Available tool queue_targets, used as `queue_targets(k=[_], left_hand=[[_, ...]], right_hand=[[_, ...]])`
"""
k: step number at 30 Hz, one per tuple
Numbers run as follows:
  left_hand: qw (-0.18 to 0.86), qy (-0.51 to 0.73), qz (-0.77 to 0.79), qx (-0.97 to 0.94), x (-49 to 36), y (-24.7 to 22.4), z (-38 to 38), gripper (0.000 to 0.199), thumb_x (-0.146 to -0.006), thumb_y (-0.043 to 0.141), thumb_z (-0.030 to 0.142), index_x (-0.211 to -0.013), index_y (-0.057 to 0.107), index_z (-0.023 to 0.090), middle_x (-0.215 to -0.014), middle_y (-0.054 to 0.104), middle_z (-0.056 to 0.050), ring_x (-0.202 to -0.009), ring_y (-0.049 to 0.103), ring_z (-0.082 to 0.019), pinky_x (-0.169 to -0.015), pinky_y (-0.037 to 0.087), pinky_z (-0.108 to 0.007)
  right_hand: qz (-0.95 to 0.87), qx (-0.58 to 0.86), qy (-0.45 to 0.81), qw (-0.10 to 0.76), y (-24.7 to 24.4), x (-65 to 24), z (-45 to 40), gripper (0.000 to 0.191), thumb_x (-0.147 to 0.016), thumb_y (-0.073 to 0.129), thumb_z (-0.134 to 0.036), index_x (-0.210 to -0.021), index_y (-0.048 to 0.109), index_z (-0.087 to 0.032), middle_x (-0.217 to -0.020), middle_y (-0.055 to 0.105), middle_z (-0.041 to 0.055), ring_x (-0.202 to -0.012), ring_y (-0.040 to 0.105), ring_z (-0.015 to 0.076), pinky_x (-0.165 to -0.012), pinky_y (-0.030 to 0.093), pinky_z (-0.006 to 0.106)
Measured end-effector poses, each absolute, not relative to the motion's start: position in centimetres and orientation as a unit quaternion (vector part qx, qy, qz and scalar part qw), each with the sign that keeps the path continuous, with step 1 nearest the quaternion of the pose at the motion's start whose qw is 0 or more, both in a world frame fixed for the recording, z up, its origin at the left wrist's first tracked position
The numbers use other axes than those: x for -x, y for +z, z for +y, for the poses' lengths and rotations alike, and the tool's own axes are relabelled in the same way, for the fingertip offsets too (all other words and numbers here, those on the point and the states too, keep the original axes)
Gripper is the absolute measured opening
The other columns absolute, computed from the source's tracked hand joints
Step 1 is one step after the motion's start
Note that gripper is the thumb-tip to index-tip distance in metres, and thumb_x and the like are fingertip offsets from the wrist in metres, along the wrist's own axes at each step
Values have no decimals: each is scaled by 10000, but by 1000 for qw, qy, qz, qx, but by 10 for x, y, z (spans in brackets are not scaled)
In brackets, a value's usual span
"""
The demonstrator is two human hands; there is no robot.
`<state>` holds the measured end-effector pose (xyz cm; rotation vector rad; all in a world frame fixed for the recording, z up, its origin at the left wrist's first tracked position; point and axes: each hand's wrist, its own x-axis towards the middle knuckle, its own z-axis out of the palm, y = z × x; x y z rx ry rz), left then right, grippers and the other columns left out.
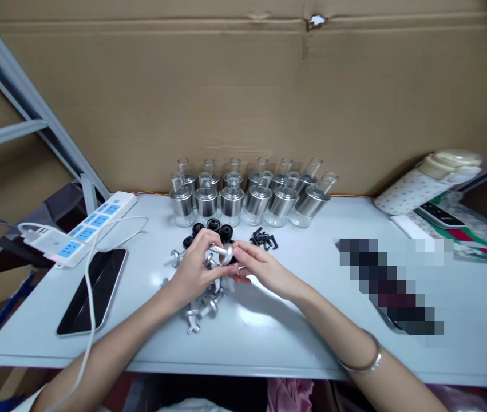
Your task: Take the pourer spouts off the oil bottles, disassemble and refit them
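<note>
My left hand (196, 266) is closed around a silver metal part with a stem and a round flange (226, 253). At the flange's right side my right hand (262, 269) is closed, its thumb and fingers pinching a dark piece that is mostly hidden behind the flange and fingertips. Several more silver flanged parts (209, 307) lie loose on the table under and around my left hand. Just beyond my hands sit several round black parts (213, 224). A small pile of short black pieces (262, 238) lies to their right.
Two rows of glass-necked bottles with metal bands (232, 201) stand at the back. On the left are a power strip (97, 223), a white cable (90, 292) and a tablet-like device (92, 292). A dotted bottle (419, 183) and a phone (439, 216) are on the right.
</note>
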<state>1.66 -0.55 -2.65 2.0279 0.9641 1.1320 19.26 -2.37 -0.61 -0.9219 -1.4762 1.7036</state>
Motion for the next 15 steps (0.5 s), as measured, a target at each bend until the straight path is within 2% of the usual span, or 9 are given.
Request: queue_targets(k=[3, 6, 10, 15], left_hand=[[206, 380, 354, -829, -12, -24, -3, 418, -891, 405, 613, -885, 494, 205, -907, 550, -53, -815, 508, -199, -758, 389, -340], [142, 335, 350, -863, -11, -16, -2, 475, -972, 209, 530, -800, 499, 196, -778, 550, -30, -713, 472, -183, -707, 316, -339], [164, 328, 376, -851, -10, -2, -4, 505, -983, 209, 515, -712, 483, 188, -671, 519, 9, -672, 442, -166, -711, 260, -340], [257, 347, 408, -805, -9, 6, -5, 549, -955, 253, 569, -589, 391, 183, -583, 417, 27, -614, 361, -153, -698, 252, -328]], right_hand=[[-530, 346, 684, 364, -6, -191, -26, 449, -828, 506, -635, -762, 446, -196, -647, 484, -42, -559, 459, 89, -519, 322, 232], [-485, 342, 688, 418, -6, -185, -27, 458, -802, 565, -614, -703, 396, -200, -598, 356, -81, -523, 351, 63, -488, 260, 211], [-460, 319, 692, 456, -5, -178, -28, 483, -761, 633, -590, -663, 362, -203, -580, 285, -97, -496, 270, 46, -461, 199, 194], [-511, 341, 628, 477, -3, -176, -33, 435, -800, 584, -584, -689, 401, -204, -551, 343, -89, -466, 308, 53, -454, 249, 205]])
